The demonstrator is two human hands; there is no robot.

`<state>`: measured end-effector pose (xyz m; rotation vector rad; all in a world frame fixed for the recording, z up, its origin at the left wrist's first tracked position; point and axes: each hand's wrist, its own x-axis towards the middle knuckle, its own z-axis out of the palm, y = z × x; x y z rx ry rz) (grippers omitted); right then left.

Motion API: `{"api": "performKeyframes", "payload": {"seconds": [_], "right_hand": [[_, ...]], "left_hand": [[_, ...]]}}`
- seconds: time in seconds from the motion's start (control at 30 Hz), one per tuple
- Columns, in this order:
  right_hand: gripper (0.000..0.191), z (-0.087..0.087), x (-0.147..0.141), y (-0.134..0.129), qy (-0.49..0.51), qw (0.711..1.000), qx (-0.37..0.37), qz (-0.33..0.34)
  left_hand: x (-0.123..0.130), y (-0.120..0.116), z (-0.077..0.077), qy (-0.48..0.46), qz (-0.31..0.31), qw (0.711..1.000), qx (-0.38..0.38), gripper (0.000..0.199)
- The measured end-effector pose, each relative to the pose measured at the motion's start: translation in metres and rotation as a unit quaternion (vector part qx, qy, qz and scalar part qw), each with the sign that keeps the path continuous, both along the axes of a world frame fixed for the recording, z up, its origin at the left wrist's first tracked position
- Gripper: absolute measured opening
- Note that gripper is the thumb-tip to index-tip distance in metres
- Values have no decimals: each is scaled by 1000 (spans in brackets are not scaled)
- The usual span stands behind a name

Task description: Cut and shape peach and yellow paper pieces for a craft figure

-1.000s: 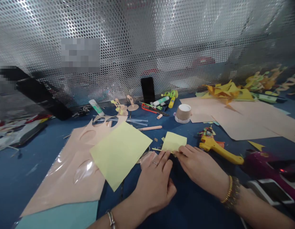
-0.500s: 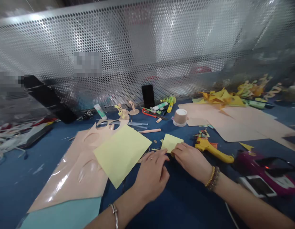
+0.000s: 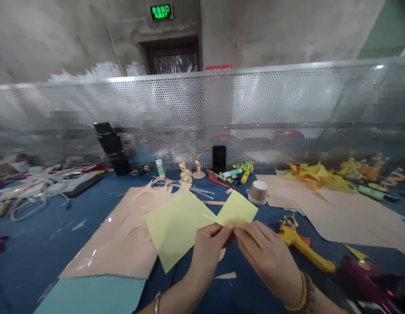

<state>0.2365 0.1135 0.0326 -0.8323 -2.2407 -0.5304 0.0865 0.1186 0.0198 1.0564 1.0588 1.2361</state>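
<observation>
A small pale-yellow paper square [image 3: 238,208] is raised above the table, pinched along its near edge by both hands. My left hand [image 3: 212,240] closes on its lower left part, beside a thin yellow strip [image 3: 212,218]. My right hand [image 3: 263,247] is closed on the lower right part, the fingertips of both hands meeting. Just left of my left hand lies a larger yellow sheet [image 3: 176,226], flat over peach sheets [image 3: 107,244] with round cut-outs. My fingers hide the square's near edge.
To the right lie a yellow glue gun [image 3: 307,250], a white-topped cup [image 3: 258,192] and peach sheets [image 3: 336,218]. A phone [image 3: 219,158], red-handled scissors [image 3: 218,179] and a glue stick [image 3: 160,168] stand or lie at the back, before a perforated metal screen [image 3: 189,104].
The small yellow square has been lifted off the table, and both hands have come together on its near edge. The view has tilted up, showing the wall and exit sign.
</observation>
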Motion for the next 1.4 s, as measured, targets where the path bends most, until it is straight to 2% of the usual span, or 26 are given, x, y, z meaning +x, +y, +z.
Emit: {"api": "performKeyframes", "payload": {"seconds": [0.1,0.23,0.37,0.43,0.47,0.53,0.57,0.63,0.7,0.73,0.77,0.83,0.9,1.03,1.1,1.2,1.3,1.4], "right_hand": [[29,-2,1,-2,-8,998,61,-4],[27,-3,2,-4,22,998,54,21],[13,-6,5,-5,82,996,23,35],[6,-11,9,-4,142,988,-37,50],[9,-15,11,-2,175,979,-83,56],[17,-24,15,2,256,946,-193,51],[19,-29,16,5,308,917,-252,42],[20,-37,14,8,406,831,-378,39],[28,-40,8,8,447,736,-503,69],[33,-40,5,6,444,700,-554,79],[35,-38,2,4,436,676,-589,80],[30,-33,-4,-2,433,661,-610,66],[27,-27,-8,-7,437,668,-600,53],[32,-22,-11,-10,442,681,-582,38],[30,-22,-12,-9,451,679,-579,41],[31,-23,-12,-7,475,648,-592,63],[33,-24,-12,-5,498,605,-617,72],[34,-25,-12,-4,497,593,-629,72]], "left_hand": [[0,-5,2,-50,13,999,2,42],[-1,-11,0,-94,22,995,-11,41],[-5,-12,-3,-85,52,994,-34,39],[-10,-10,-3,-62,75,995,-37,40],[-12,-9,-3,-50,85,994,-38,40],[-16,-8,-2,-30,103,994,-33,39],[-17,-8,-1,-19,109,993,-30,39],[-18,-8,0,3,114,993,-25,38],[-17,-11,-1,18,104,994,-23,37],[-15,-13,-2,22,95,995,-19,35],[-13,-15,-3,22,85,996,-11,34],[-9,-19,-7,14,59,998,6,33],[-6,-22,-10,6,39,999,20,33],[-5,-24,-9,13,47,998,50,33],[-6,-23,-6,-29,1,998,54,31],[-8,-20,-2,-89,-82,991,55,31],[-12,-16,-3,-51,-74,994,69,32],[-14,-13,-4,3,-49,996,71,35]]}}
